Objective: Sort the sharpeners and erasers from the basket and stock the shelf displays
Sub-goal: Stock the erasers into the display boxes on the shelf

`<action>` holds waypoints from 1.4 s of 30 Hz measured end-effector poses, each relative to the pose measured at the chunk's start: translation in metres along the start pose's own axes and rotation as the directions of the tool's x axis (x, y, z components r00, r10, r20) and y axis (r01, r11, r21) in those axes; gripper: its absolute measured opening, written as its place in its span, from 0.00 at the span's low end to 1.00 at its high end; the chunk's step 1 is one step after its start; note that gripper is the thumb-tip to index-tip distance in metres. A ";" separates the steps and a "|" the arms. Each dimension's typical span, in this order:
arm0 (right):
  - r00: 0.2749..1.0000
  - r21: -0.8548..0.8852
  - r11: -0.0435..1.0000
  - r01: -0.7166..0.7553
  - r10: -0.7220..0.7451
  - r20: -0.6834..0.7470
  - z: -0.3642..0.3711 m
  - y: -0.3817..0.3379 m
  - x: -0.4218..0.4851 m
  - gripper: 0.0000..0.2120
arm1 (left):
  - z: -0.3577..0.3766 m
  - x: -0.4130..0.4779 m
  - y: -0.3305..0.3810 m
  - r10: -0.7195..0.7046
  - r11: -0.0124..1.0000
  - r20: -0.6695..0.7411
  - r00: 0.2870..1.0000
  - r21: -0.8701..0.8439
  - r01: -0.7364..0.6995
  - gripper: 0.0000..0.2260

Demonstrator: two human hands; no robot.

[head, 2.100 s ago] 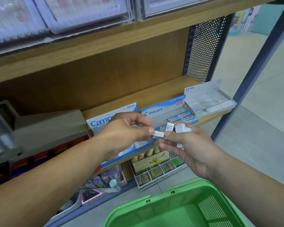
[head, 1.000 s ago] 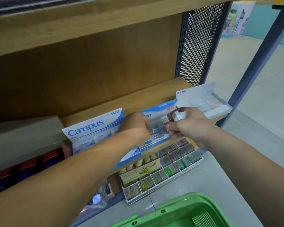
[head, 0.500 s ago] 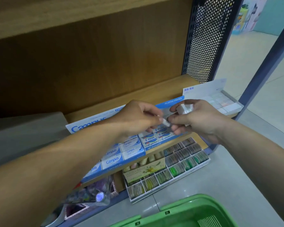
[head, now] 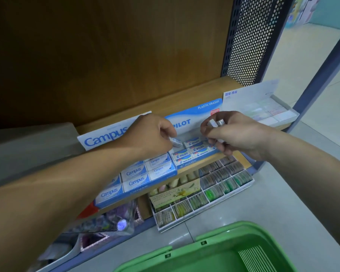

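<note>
My left hand point(head: 151, 134) pinches one small white eraser point(head: 175, 142) just above the back left corner of the blue Pilot display box point(head: 192, 116). My right hand point(head: 234, 134) grips a few more small erasers point(head: 215, 123) over the right side of that box. Rows of Pilot erasers point(head: 194, 152) fill the box's front. The blue Campus eraser box point(head: 133, 173) stands to its left on the wooden shelf point(head: 185, 99). The green basket point(head: 224, 252) sits on the floor at the bottom; its contents are out of sight.
A white display box of pale erasers point(head: 267, 112) stands at the shelf's right end beside a perforated metal panel point(head: 247, 36). A tray of green and brown small packs point(head: 204, 193) lies on the shelf below. A blue post point(head: 322, 75) rises at right.
My left hand took one eraser from my right hand and carried it down and left to the Pilot box. My right hand stayed over the box with the other erasers.
</note>
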State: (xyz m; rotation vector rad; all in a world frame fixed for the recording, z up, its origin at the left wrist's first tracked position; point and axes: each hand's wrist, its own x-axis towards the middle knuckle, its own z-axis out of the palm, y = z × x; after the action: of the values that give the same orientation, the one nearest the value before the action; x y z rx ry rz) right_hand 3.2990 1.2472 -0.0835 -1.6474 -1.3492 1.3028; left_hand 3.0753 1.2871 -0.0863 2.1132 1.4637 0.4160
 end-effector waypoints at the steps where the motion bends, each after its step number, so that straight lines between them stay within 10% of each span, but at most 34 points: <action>1: 1.000 0.014 1.000 0.003 -0.003 -0.012 0.001 0.000 0.001 0.02 | 0.000 0.001 0.002 -0.017 1.000 0.003 1.000 -0.004 0.017 0.10; 15: 0.999 0.065 0.997 -0.029 0.028 0.025 0.001 0.003 0.003 0.11 | 0.011 0.000 0.010 -0.172 0.984 0.054 0.984 -0.030 0.174 0.06; 21: 0.966 0.275 0.952 -0.134 0.063 0.252 -0.009 0.000 -0.003 0.16 | 0.003 -0.001 0.017 -0.123 0.992 0.078 0.989 0.025 0.122 0.05; 26: 0.921 0.205 0.978 -0.035 -0.048 0.386 -0.006 -0.005 -0.014 0.20 | -0.003 -0.007 0.048 -0.138 0.919 0.069 0.988 -0.363 0.153 0.09; 33: 0.967 0.292 0.956 -0.015 -0.061 0.248 -0.006 -0.010 -0.017 0.24 | -0.014 -0.014 0.048 -0.164 0.728 0.252 0.954 -0.621 0.290 0.09; 42: 0.975 0.249 0.967 -0.052 -0.005 0.221 0.019 -0.024 -0.026 0.19 | -0.047 -0.044 0.032 -0.228 0.785 0.149 0.962 -0.556 0.273 0.07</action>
State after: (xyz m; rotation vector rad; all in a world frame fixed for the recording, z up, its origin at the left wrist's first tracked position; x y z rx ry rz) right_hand 3.2731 1.2272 -0.0600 -1.3804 -1.2281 1.6387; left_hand 3.0591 1.2496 -0.0281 1.4175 1.3375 0.5830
